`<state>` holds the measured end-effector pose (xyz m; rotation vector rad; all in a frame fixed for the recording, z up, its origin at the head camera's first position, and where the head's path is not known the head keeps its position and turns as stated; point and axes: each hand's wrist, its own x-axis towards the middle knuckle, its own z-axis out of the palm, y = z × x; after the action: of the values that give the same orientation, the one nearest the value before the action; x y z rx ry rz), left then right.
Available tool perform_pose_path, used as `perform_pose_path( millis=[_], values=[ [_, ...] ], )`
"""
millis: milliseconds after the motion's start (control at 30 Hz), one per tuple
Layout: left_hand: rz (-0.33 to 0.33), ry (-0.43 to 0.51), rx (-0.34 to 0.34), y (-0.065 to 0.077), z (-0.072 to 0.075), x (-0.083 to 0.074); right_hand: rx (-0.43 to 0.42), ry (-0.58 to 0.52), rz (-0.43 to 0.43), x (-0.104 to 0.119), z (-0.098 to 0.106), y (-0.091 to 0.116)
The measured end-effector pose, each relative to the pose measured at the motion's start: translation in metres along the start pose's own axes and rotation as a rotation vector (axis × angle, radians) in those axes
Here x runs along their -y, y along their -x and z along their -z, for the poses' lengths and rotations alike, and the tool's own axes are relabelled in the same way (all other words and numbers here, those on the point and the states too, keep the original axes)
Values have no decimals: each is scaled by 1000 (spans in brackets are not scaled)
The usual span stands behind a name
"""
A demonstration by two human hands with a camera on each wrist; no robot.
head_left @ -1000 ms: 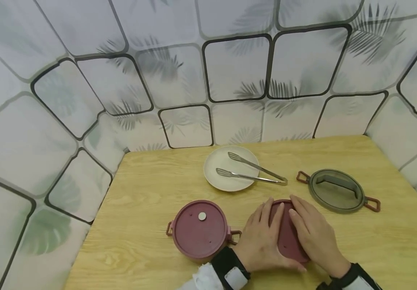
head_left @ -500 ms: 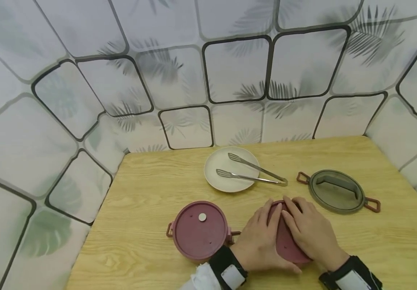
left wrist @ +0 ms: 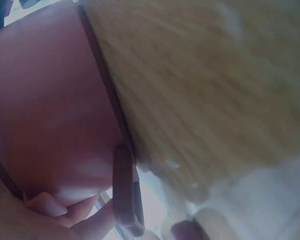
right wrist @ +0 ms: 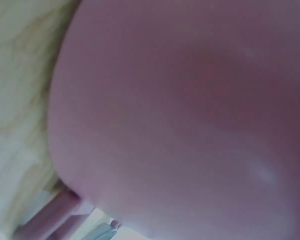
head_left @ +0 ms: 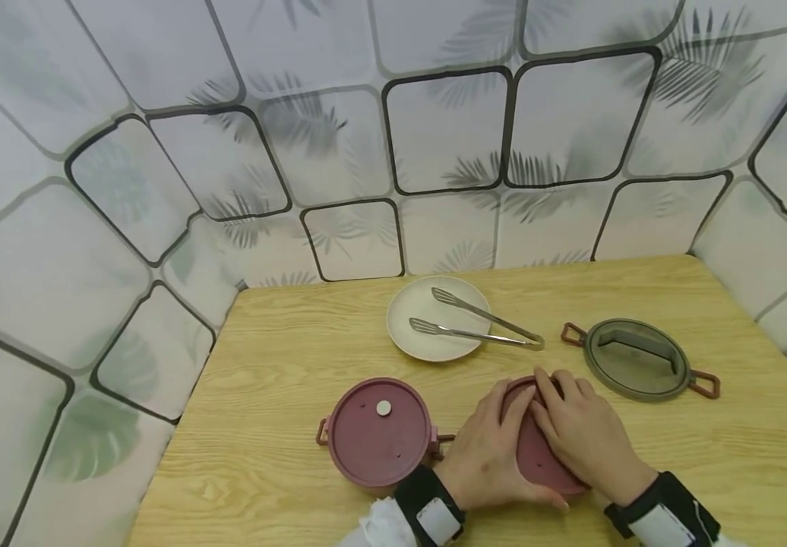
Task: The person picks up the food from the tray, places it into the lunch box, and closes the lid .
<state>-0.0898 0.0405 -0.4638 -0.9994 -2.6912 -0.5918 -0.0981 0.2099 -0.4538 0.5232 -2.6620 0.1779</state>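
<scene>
A maroon pot (head_left: 542, 456) with a flat round top stands between my hands, its top partly hidden by them. My left hand (head_left: 485, 460) holds it from the left, fingers over the top's far left edge and thumb out along the near side. From the right my right hand (head_left: 588, 437) grips it, fingers bent over the far edge. In the left wrist view fingers (left wrist: 85, 212) lie beside a loop handle (left wrist: 124, 192) and the pot's smooth side. The pot's wall (right wrist: 180, 130) fills most of the right wrist view.
Left of the hands is a similar maroon pot (head_left: 380, 441) with a pale dot on top. Metal tongs (head_left: 475, 336) lie across a white plate (head_left: 403, 330) behind. A glass lid (head_left: 633, 376) with brown side handles sits at right on the wooden table (head_left: 263, 380).
My right hand has shifted slightly left over the pot's top, and its fingers have bent more. My left hand has moved a little to the left. The other things stay put.
</scene>
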Motion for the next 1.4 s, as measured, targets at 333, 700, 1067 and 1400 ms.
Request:
perform_pose_path(
  millis=[333,700,1067,1400],
  values=[
    [48,-92,52,10,4,-7,71,46,-38,0,-6,0],
    [59,-124,83,12,3,-11,95,48,-64,2,-3,-2],
    [73,-121,84,12,2,-11,112,37,-82,3,-2,-2],
    [174,32,152,21,10,-7,274,-175,-186,-6,5,1]
  ],
)
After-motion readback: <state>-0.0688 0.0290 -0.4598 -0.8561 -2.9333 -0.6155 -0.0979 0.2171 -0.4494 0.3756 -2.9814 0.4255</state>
